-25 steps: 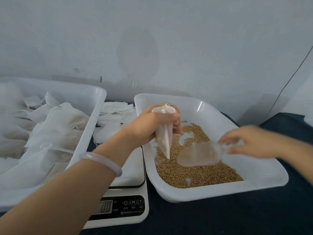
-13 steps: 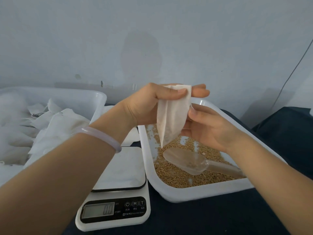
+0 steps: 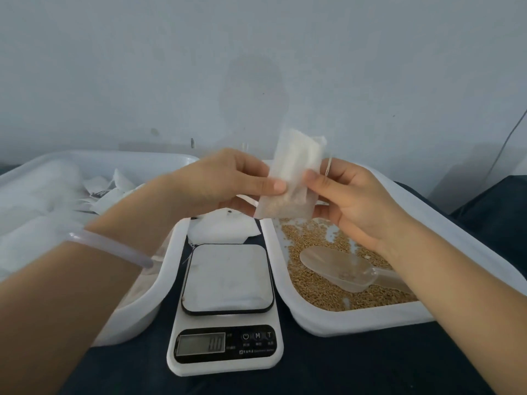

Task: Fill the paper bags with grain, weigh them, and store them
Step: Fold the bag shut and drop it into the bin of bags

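Pinching one paper bag (image 3: 288, 178): left hand (image 3: 225, 181) and right hand (image 3: 352, 202) fingers, over dark cloth (image 3: 342, 372), grey wall (image 3: 256, 67) behind.

One head-worn wide-angle view looks forward and down, close over the scale (image 3: 226, 280), facing a wall (image 3: 256, 67).

Both arms are bare for as much of them as the view takes in, along the left forearm (image 3: 71, 295) and the right forearm (image 3: 442, 280) alike. The left wrist wears a single bangle (image 3: 114, 246), a smooth, plain ring of rounded section. It is pale and translucent, with a milky, faintly lilac tint. The left hand (image 3: 228, 181) shows a short thumbnail of natural colour. The nails of the right hand (image 3: 350, 201) are too blurred to judge.
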`<action>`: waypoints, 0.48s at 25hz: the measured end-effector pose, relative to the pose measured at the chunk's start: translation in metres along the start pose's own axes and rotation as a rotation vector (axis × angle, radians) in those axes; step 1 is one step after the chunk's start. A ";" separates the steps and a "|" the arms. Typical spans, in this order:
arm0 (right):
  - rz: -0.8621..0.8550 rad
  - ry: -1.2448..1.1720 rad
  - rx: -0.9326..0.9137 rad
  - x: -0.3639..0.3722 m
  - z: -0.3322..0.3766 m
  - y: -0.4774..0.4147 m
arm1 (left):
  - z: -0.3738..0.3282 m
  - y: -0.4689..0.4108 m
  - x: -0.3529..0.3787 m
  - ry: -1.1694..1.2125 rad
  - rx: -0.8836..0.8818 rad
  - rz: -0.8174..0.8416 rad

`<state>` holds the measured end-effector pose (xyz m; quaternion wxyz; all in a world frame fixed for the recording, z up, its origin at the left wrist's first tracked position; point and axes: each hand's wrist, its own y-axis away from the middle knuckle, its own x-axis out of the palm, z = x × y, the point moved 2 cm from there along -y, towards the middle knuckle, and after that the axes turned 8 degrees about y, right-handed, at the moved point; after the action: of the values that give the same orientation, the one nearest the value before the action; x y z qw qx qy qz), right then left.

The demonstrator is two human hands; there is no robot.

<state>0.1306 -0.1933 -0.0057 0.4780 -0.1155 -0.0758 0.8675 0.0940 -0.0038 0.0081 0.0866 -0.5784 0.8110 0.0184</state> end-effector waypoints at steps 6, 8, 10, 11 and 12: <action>0.086 0.112 0.020 0.012 0.003 -0.007 | 0.007 0.017 -0.016 0.056 0.026 -0.163; 0.081 0.294 -0.003 0.023 0.001 -0.009 | 0.007 0.027 -0.020 -0.041 0.007 -0.171; 0.125 0.567 -0.075 0.041 -0.004 -0.009 | 0.010 0.037 -0.021 -0.282 -0.023 -0.195; 0.157 0.709 -0.114 0.051 -0.010 -0.009 | 0.013 0.041 -0.022 -0.422 -0.055 -0.218; 0.190 0.841 -0.140 0.060 -0.015 -0.009 | 0.018 0.044 -0.022 -0.558 -0.095 -0.243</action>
<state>0.1113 -0.1374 -0.0254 0.3762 -0.4974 0.0776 0.7778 0.0614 0.0338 -0.0089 0.2806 -0.6472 0.6789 0.2038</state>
